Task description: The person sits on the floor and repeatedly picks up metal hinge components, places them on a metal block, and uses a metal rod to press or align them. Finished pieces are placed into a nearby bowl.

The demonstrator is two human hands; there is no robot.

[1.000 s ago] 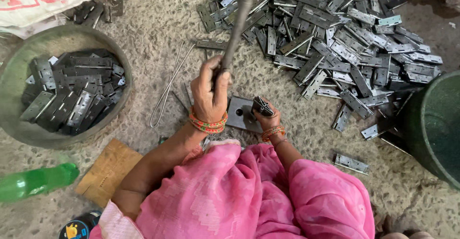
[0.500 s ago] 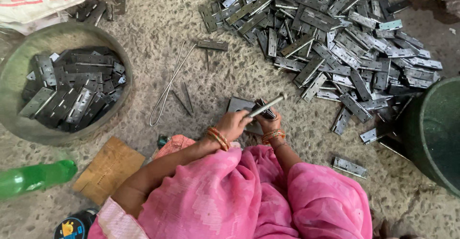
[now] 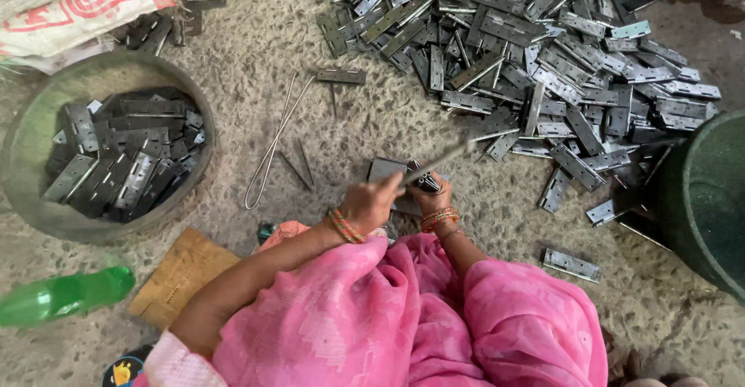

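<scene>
Gritty floor, white-red sack (image 3: 85,3), green bottle (image 3: 62,295).

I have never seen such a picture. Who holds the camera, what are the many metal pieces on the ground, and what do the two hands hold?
The camera sits on the person's head and looks straight down, so you see pink clothing at the bottom and two bare hands above it. There is no machine here.

The left hand grips a thin metal rod, probably a hammer handle, blurred by motion. The right hand steadies a small dark metal piece on a flat metal plate.

On the rough ground lies a large pile of metal hinges. A round basin at the left holds more hinges. Nearby are a bent wire, a green plastic bottle and a green tub.
</scene>
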